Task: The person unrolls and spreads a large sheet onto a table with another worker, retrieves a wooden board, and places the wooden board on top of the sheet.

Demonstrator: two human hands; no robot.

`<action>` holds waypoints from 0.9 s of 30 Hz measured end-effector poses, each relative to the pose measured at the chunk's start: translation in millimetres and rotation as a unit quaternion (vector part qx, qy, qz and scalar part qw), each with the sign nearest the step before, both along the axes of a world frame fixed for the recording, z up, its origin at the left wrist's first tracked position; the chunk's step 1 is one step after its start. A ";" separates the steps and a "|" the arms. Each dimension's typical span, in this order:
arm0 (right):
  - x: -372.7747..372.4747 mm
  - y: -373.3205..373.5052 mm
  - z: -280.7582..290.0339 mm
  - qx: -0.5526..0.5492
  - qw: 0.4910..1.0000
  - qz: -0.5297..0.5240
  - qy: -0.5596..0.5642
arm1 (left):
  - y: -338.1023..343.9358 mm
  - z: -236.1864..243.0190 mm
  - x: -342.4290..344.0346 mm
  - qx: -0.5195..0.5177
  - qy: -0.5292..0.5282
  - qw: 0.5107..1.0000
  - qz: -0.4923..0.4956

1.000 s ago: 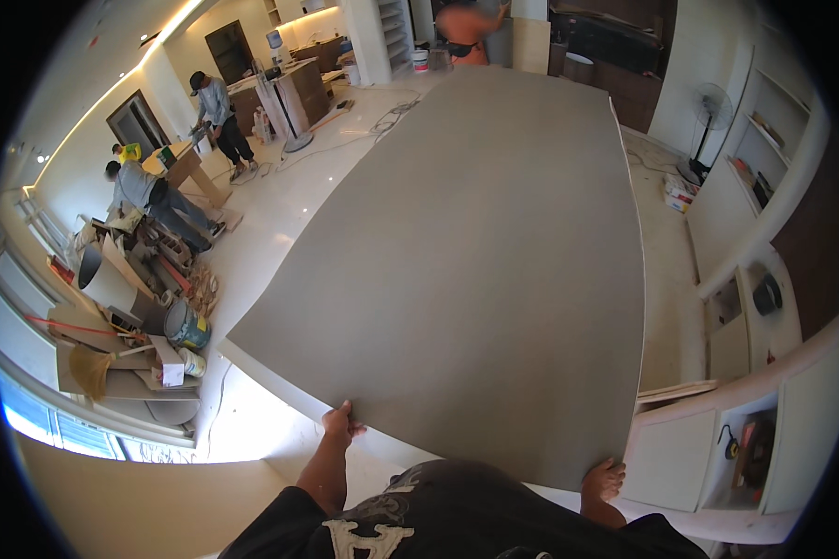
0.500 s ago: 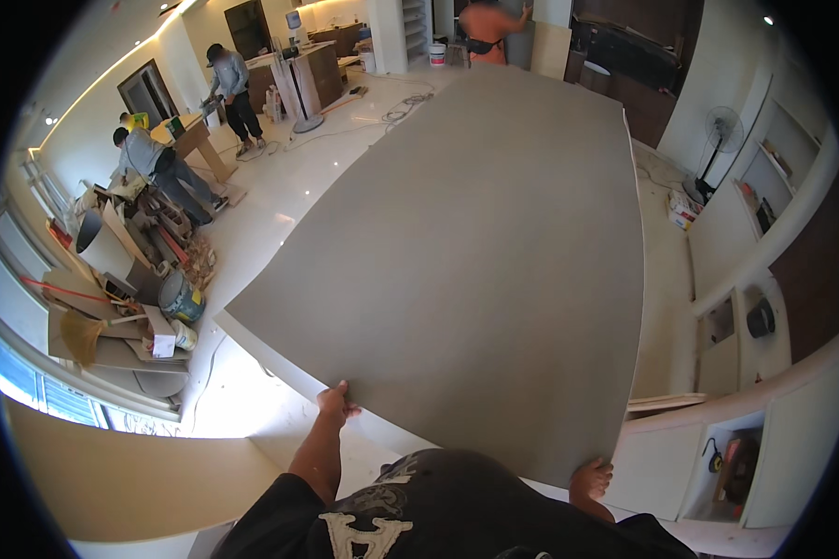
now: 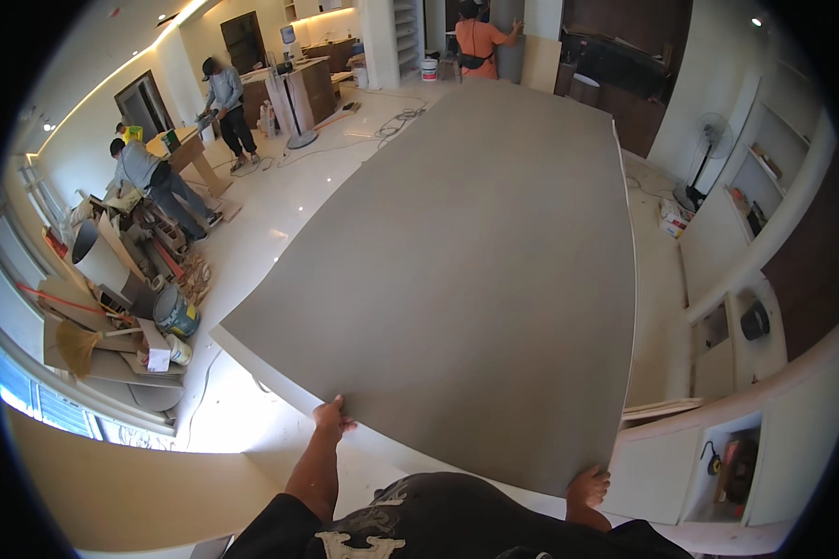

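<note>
A large flat grey sheet (image 3: 466, 270) with a pale edge stretches away from my body and fills the middle of the view. My left hand (image 3: 332, 416) grips its near edge left of my torso, thumb on the top face and the other fingers partly hidden at the edge. At the near right corner, my right hand (image 3: 587, 486) is closed round the sheet, its fingers curled at the side edge. What bears the sheet from below is hidden.
Past the far end stands a person in orange (image 3: 476, 42). Two more people in grey (image 3: 163, 177) work at the left. Nearby lie a scrap pile, a paint bucket (image 3: 176, 312) and a broom (image 3: 79, 347). Shelves and a standing fan (image 3: 707, 154) line the right side; cables (image 3: 399, 121) cross the floor.
The view has tilted up slightly, so the room and the sheet sit a little lower and more of the person in orange shows. Both my hands keep their hold on the sheet.
</note>
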State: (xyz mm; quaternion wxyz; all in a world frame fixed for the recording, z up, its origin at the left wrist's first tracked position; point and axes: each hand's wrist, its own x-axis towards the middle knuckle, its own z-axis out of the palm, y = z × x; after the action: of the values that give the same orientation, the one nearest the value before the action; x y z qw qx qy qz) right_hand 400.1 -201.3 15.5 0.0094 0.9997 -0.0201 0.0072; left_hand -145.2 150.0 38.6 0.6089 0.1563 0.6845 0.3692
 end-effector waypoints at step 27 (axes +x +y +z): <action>-1.0 -2.3 11.8 -0.004 1.000 0.019 -0.014 | 1.5 -3.2 5.9 0.004 -0.009 1.000 0.001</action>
State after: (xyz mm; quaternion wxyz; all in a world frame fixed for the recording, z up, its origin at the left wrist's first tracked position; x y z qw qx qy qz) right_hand 399.2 -203.6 27.3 0.0126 0.9997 -0.0011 0.0213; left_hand -139.4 151.5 35.4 0.6142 0.1547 0.6774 0.3740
